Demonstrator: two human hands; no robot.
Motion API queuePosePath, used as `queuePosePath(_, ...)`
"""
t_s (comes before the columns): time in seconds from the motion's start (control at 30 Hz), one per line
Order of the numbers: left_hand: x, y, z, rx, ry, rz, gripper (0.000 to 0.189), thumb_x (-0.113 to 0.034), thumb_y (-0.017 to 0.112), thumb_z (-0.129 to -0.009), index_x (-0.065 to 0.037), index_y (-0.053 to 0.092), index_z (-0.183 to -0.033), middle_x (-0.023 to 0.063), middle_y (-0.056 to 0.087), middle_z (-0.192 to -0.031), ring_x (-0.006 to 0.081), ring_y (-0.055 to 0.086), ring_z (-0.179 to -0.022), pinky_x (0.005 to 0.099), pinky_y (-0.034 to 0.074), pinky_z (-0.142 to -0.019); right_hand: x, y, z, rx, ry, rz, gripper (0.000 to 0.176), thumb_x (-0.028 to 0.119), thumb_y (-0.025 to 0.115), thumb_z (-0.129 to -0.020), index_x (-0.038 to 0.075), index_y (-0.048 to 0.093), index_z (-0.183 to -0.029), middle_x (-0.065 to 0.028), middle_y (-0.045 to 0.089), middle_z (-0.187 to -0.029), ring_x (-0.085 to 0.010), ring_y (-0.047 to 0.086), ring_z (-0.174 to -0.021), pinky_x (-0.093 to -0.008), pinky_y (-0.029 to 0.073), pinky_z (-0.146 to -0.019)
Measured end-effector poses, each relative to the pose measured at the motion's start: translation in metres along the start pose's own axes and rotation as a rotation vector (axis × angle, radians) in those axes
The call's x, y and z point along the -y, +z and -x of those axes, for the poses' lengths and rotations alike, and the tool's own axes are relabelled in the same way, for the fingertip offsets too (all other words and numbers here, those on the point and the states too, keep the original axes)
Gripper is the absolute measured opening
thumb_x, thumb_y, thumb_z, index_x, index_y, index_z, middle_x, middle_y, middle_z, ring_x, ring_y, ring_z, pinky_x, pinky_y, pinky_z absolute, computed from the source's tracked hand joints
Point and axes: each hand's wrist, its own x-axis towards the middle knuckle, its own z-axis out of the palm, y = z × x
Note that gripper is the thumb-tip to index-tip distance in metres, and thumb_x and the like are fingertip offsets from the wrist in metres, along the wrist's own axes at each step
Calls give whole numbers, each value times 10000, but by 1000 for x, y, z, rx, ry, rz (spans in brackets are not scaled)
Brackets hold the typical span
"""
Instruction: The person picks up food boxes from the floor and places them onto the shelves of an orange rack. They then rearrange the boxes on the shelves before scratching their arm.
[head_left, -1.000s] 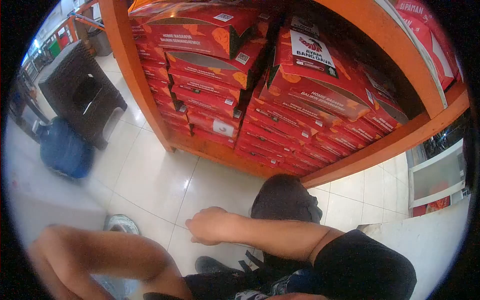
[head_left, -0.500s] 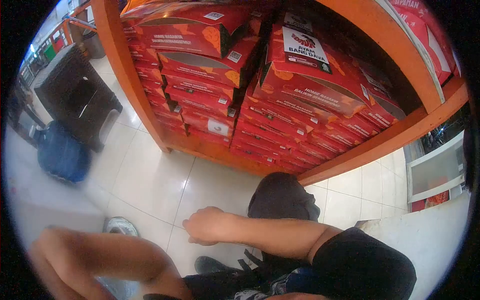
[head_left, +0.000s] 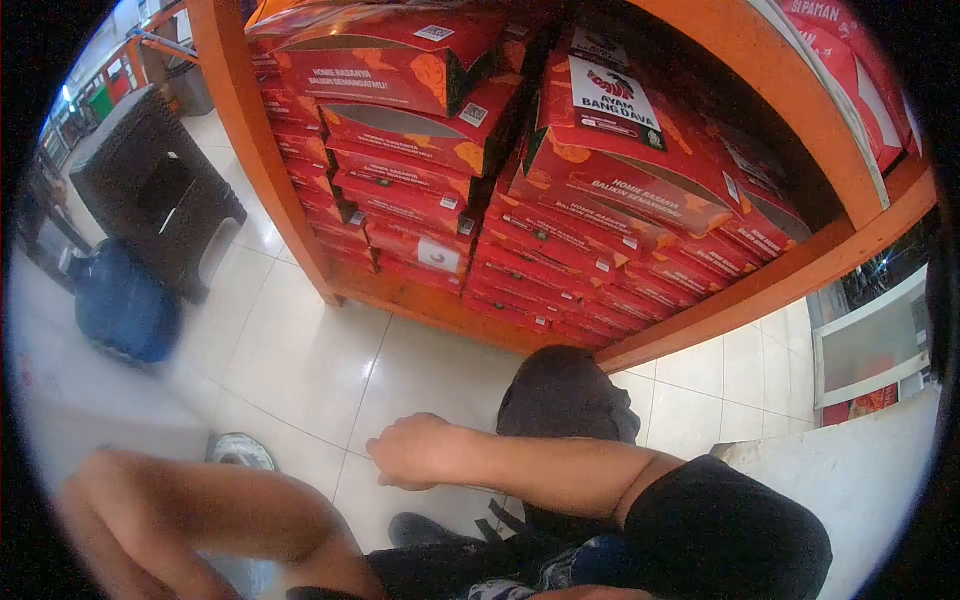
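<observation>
My right hand (head_left: 408,452) hangs over the tiled floor, its fingers curled in a loose fist. Nothing shows in it. The forearm reaches left from a black sleeve (head_left: 730,525), beside a rounded black cloth-covered shape (head_left: 565,395) that looks like a knee. At the lower left my left arm (head_left: 220,505) is bent sharply; its hand lies outside the picture. Ahead, stacked red food boxes (head_left: 360,80) fill the space inside an orange frame (head_left: 240,120). Another stack of red boxes (head_left: 630,190) stands to their right, with a white-labelled box on top.
A dark plastic stool (head_left: 140,170) and a blue water jug (head_left: 130,305) stand at the left. A shoe (head_left: 240,450) is on the floor (head_left: 290,350). Red printed packs (head_left: 850,90) lie on top of the frame at upper right. A white surface (head_left: 840,490) borders the right side.
The view has shifted very slightly. Both arms and the boxes stay as they were.
</observation>
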Motion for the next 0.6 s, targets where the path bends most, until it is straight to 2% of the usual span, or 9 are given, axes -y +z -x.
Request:
queuePosePath(0.07,11,2,12,-53,196,40,111,-121,665,-979,-136,567,-929,9,628,-641,132,503,-457,433,589,-641,0,0,0,-11,-3,4,342,313,681,-931,-13,754,-1007,-204,750,-1030,-381,725,-977,-496,585,-818)
queuePosePath(0.1,7,0,9,-53,195,40,111,-121,665,-979,-136,567,-929,9,628,-641,132,503,-457,433,589,-641,1,-2,1,0,3,-2,346,317,685,-930,-13,753,-1006,-205,749,-1032,-381,725,-977,-496,585,-818)
queuePosePath(0.17,-6,-3,3,31,-33,-36,90,-140,643,-999,-131,575,-942,16,629,-643,144,507,-461,433,593,-665,1,-4,2,13,6,-7,350,322,689,-929,-14,753,-1005,-206,749,-1035,-382,725,-978,-495,585,-819)
queuePosePath(0.6,6,2,7,-24,81,-20,56,-80,557,-1021,-35,587,-1036,79,649,-828,94,560,-688,333,565,-782,1,-3,1,6,4,-8,348,313,681,-925,-12,745,-1033,-204,746,-1028,-389,722,-963,-495,583,-827)
